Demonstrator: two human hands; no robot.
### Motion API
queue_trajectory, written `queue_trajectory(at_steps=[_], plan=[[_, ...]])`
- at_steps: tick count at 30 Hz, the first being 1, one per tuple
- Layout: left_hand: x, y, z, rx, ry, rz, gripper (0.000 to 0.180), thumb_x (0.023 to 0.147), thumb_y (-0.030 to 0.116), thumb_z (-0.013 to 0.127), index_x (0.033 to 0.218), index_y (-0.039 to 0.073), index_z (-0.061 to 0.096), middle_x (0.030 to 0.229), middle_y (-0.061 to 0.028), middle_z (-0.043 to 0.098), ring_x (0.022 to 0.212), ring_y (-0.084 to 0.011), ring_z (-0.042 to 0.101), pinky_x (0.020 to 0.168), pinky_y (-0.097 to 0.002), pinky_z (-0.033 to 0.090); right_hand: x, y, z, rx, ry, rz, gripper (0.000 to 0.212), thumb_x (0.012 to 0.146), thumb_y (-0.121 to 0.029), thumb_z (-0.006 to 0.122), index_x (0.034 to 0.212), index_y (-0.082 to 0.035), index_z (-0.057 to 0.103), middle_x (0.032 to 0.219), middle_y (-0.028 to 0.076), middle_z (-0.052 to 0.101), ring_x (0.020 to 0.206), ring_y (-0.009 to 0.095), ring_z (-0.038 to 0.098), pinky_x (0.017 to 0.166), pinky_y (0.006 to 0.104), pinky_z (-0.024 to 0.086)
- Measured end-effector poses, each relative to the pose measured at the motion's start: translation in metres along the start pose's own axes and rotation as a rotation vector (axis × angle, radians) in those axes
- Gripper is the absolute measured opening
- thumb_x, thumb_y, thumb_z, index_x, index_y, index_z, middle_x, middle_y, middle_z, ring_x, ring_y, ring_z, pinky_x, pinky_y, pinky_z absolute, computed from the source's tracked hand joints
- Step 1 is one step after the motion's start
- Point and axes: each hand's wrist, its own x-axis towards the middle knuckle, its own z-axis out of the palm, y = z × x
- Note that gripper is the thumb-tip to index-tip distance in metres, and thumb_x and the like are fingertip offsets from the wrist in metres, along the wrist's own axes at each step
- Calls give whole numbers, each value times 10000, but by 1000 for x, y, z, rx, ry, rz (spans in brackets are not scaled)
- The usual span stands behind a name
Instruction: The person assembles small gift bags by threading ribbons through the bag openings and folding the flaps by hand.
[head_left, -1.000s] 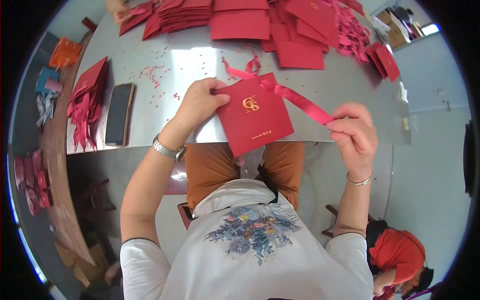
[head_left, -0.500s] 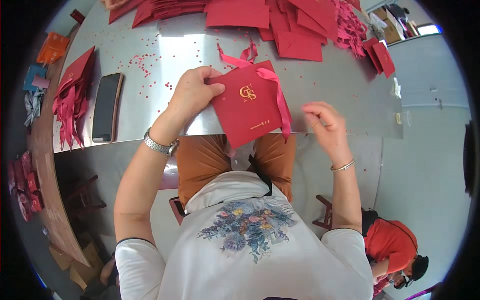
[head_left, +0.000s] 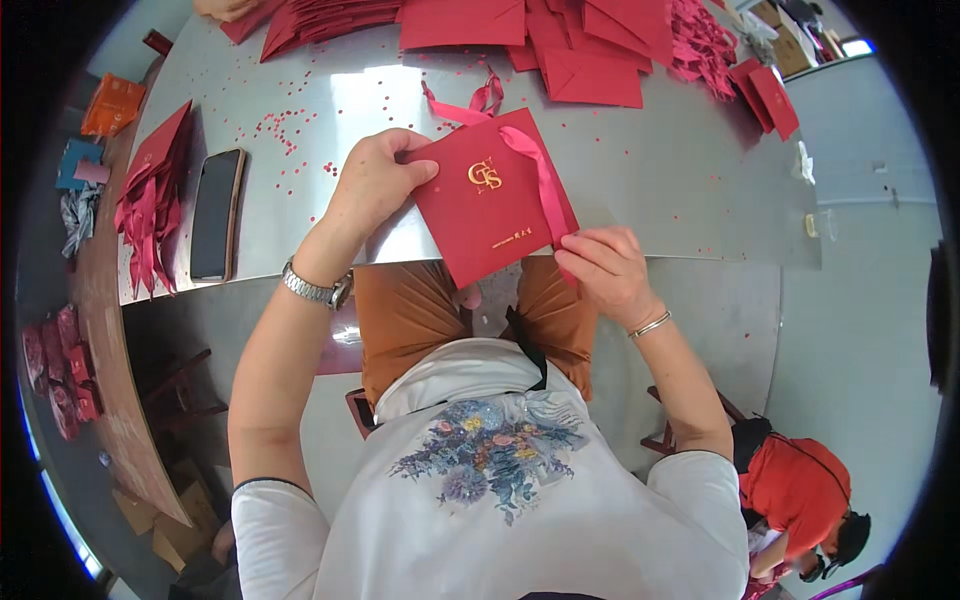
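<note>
A small red paper gift bag (head_left: 490, 215) with gold print is tilted over the table's near edge. My left hand (head_left: 385, 180) grips its upper left side, thumb in front and fingers behind. Pink ribbon (head_left: 540, 175) runs from the bag's top, one length hanging down over its front right side and another looping above it. At the lower right of the bag, the fingers of my right hand (head_left: 610, 270) are closed on the hanging ribbon near its end.
Flat red bags (head_left: 590, 75) pile up along the far side of the metal table (head_left: 700, 200), beside a heap of pink ribbons (head_left: 700, 50). To the left lie a phone (head_left: 217, 215) and ribboned bags (head_left: 155, 185). Red paper dots are scattered about. A person in red (head_left: 800, 480) bends at the lower right.
My right hand has come left and down from open air and taken hold of the hanging ribbon. My left hand still holds the bag, shifted slightly left and up in view.
</note>
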Motion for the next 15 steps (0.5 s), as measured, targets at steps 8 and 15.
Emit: queue_trajectory(at_steps=[8,15], plan=[[1,-3,-3,44,24,39,185,847,33,649,1012,-49,644,827,-73,670,733,-128,625,701,-261,513,30,-29,-5,372,88,21,182,709,-128,727,857,-88,630,997,53,667,946,268,625,819,403,480],[-3,3,-4,72,14,6,203,817,42,671,1001,-42,655,826,-70,673,732,-131,627,702,-265,516,90,-67,-6,669,149,464,71,844,-25,637,910,-10,660,756,104,655,642,246,621,601,317,488]])
